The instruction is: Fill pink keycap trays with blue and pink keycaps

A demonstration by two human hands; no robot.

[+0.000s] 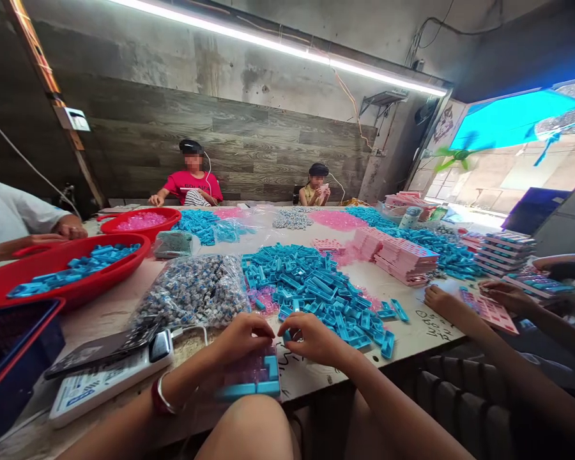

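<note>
My left hand (246, 337) is above a small pink board, fingers bent and thumb close to the fingertips; anything between them is too small to make out. My right hand (311, 338) is just to the right, its fingers curled into a pinch around something small and dark that I cannot name. Both sets of fingertips nearly meet. Beneath the left hand, at the table edge by my knee, lies the pink board with blue plastic pieces (267, 387) along its near and right sides. A large heap of blue trough-shaped plastic pieces (311, 287) spreads just beyond my hands.
A clear bag of small grey-white parts (196, 291) lies left, near a white power bank (110, 390). Red basins (146, 246) and a dark blue basket (19, 364) stand farther left. Stacked pink boards (402, 255) rise at right. Co-workers sit around the table, one close by.
</note>
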